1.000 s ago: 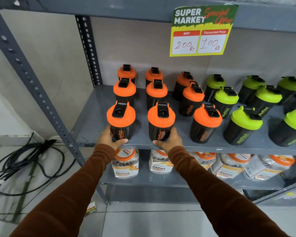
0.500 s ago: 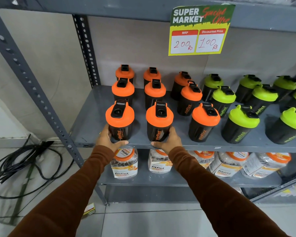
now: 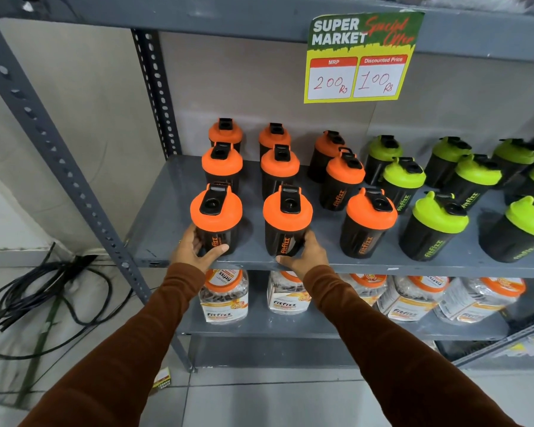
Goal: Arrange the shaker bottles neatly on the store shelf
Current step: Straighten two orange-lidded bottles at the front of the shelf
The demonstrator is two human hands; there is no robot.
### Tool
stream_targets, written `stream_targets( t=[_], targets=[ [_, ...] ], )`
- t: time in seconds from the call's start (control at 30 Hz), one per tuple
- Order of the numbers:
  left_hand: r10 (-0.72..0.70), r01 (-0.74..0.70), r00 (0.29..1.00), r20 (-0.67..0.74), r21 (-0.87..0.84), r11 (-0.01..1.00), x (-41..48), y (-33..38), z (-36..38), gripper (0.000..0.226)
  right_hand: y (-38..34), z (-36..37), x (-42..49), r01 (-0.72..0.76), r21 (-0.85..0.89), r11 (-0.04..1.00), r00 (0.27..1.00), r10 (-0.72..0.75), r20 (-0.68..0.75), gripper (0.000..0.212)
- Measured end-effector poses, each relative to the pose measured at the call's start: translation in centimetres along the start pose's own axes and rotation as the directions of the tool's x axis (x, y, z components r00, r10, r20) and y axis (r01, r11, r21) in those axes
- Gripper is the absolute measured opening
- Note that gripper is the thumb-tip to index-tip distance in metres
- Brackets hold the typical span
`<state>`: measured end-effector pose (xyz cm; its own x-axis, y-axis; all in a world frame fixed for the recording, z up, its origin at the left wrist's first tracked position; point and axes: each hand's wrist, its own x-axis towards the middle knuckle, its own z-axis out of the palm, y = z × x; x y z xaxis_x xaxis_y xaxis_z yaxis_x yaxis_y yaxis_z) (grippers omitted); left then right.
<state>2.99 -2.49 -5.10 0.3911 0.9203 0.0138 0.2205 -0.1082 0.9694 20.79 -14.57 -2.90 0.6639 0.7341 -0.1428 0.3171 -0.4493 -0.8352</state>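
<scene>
Black shaker bottles stand in rows on the grey shelf, orange-lidded ones on the left and green-lidded ones on the right. My left hand grips the base of the front-left orange-lidded bottle. My right hand grips the base of the orange-lidded bottle beside it. Both bottles stand upright at the shelf's front edge. A third front-row orange bottle stands untouched to the right, tilted-looking in the wide lens.
A price sign hangs from the shelf above. Clear jars with orange lids fill the shelf below. A slanted perforated upright frames the left side. Black cables lie on the tiled floor at left.
Both hands have stayed on the same two front bottles; the bottles sit in nearly the same spots. Only the view has shifted slightly.
</scene>
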Motion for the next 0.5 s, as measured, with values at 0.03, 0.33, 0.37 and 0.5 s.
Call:
stream_targets(
  t=[0.03, 0.33, 0.37, 0.5],
  targets=[
    [0.003, -0.003, 1.000, 0.001, -0.002, 1.000, 0.04, -0.06, 0.03, 0.065, 0.02, 0.00, 0.04, 0.000, -0.001, 1.000, 1.000, 0.000, 0.000, 0.066],
    [-0.007, 0.007, 1.000, 0.009, 0.005, 1.000, 0.21, -0.36, 0.05, 0.067, 0.16, 0.02, 0.10, 0.001, 0.011, 1.000, 1.000, -0.001, 0.003, 0.064],
    [-0.008, 0.008, 1.000, 0.007, 0.008, 1.000, 0.26, -0.42, 0.09, 0.067, 0.18, 0.03, 0.11, 0.002, 0.009, 1.000, 1.000, -0.002, 0.004, 0.065],
    [0.021, -0.021, 1.000, 0.004, 0.012, 1.000, 0.29, -0.38, 0.05, 0.072, 0.21, 0.06, 0.16, -0.001, 0.010, 1.000, 1.000, 0.001, 0.006, 0.067]
  ],
)
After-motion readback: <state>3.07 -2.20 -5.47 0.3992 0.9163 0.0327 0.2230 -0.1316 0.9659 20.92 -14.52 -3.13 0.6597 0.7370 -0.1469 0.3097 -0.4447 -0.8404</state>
